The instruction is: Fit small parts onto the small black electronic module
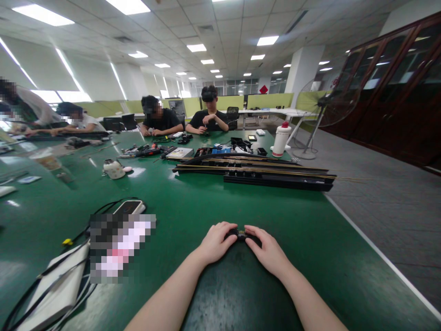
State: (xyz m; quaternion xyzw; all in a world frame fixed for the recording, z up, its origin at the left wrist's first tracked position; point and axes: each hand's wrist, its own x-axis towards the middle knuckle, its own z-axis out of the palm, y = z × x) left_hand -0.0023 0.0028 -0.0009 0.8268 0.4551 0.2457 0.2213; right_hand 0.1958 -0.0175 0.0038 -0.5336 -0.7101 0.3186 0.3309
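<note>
white bottle (281, 141) | standing fan (323, 99) | wooden cabinet (399, 92) | probably a mug (115, 169)

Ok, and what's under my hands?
A small black object shows between your left hand and right hand, over the green table. They partly cover it; what's directly beneath is hidden.

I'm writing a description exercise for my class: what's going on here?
A person's left hand and right hand hold a small dark object between them at a green table, too small to identify. Beyond lie long black bars with thin rods along them; a white bottle stands behind. Two people in black sit opposite.
</note>
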